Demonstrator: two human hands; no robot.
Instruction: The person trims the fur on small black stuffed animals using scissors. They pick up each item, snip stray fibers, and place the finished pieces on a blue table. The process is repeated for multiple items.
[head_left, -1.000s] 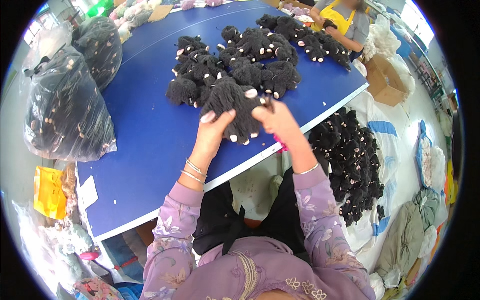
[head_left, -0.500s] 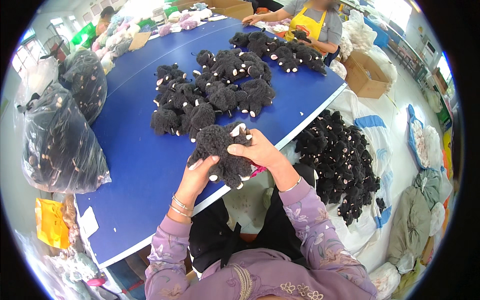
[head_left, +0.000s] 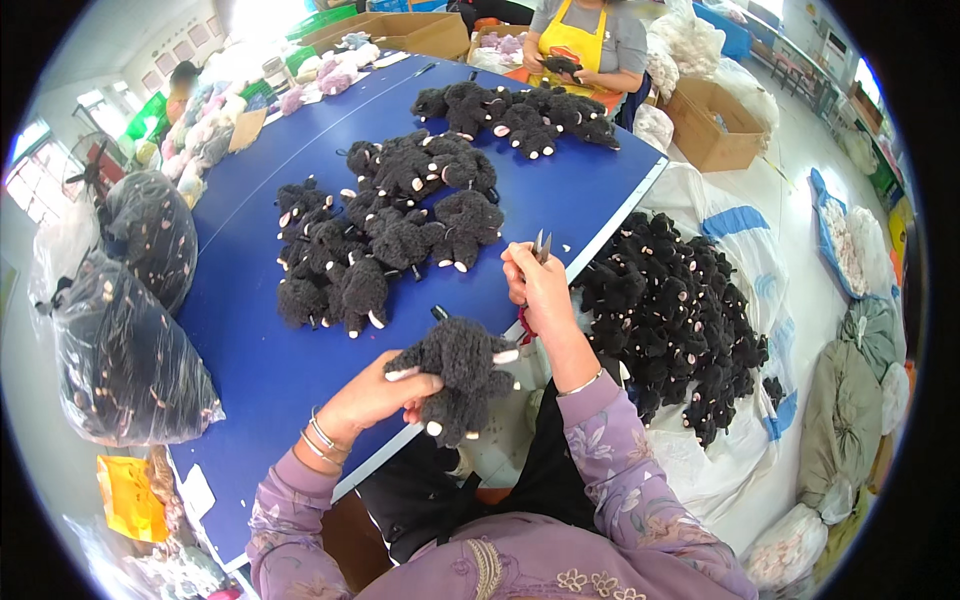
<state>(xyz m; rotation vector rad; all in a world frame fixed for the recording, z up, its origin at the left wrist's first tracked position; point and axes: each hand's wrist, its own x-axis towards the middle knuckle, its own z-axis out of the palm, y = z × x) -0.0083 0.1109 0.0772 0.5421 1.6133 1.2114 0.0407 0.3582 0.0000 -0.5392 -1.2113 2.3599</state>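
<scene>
My left hand (head_left: 372, 398) grips a fuzzy black plush toy (head_left: 460, 362) by its side, over the table's near edge. The toy has pale ear and foot tips, and a small dark loop sticks up from its top. My right hand (head_left: 545, 295), apart from the toy, is closed round a pair of small thread snips (head_left: 542, 244), blades pointing up and away. Something red hangs below that hand. Beyond both hands, several similar black plush toys (head_left: 395, 230) lie heaped on the blue table (head_left: 235, 330).
A large pile of black plush toys (head_left: 685, 320) lies on white sheeting to the right. Stuffed clear plastic bags (head_left: 130, 345) stand at the left. Across the table, a person in a yellow apron (head_left: 575, 45) handles a dark piece near a cardboard box (head_left: 710, 125).
My right hand has let go of the toy and moved right and up, now showing the snips. My left hand keeps the toy, which is lower and turned. The view has shifted slightly.
</scene>
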